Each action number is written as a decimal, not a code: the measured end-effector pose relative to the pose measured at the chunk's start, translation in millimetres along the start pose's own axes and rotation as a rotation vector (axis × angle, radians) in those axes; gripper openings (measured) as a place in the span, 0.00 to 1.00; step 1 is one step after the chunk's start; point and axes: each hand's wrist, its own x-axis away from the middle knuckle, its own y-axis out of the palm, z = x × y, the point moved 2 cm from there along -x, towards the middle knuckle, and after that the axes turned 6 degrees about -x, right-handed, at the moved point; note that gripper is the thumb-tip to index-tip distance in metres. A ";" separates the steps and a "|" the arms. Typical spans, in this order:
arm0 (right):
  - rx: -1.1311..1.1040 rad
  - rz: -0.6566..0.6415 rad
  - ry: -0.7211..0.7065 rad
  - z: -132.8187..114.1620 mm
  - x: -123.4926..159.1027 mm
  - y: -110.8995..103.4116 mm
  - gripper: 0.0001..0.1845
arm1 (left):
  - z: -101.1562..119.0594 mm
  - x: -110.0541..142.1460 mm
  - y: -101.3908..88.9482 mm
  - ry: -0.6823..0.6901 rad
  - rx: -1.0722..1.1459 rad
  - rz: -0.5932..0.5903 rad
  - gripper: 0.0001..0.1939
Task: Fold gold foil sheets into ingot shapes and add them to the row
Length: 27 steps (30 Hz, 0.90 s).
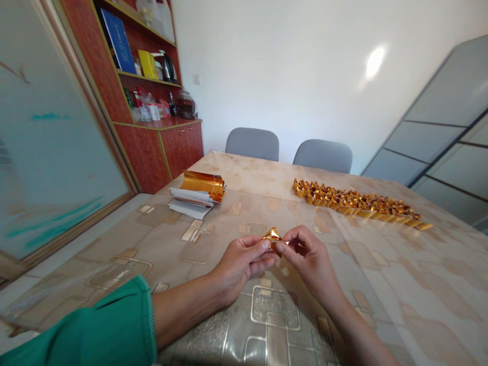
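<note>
a folded gold piece (pixel 273 235) is pinched over the table (pixel 251 175) by the left hand (pixel 244 259) and the right hand (pixel 310 256), set close together. curled gold sheets (pixel 202 184) are laid on the table's left, small gold folds (pixel 354 203) on its right.

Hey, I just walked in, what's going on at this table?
A person's left hand and right hand are both pinching a small folded gold piece over the patterned tablecloth. Farther back to the right, many folded gold pieces lie packed together in a long band. To the left lies a bundle of gold sheets with white paper.
</note>
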 end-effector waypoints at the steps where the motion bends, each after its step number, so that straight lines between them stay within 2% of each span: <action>1: 0.007 -0.006 -0.008 -0.7 -0.2 -0.4 0.11 | -0.5 0.0 -0.1 -0.001 0.009 -0.001 0.06; 7: -0.070 -0.065 0.017 -2.1 -0.2 2.5 0.10 | -3.5 0.1 -0.1 -0.002 0.043 -0.015 0.04; 14: -0.114 0.021 -0.039 -5.6 3.5 8.9 0.10 | -1.8 0.2 3.0 -0.010 0.079 -0.019 0.02; 22: -0.032 0.043 -0.098 -6.5 4.1 10.4 0.11 | -7.0 -3.6 -1.4 -0.004 0.050 -0.025 0.03; 27: 0.044 0.023 -0.075 -1.1 2.9 11.1 0.10 | -6.7 -3.5 -0.4 -0.009 0.019 0.018 0.05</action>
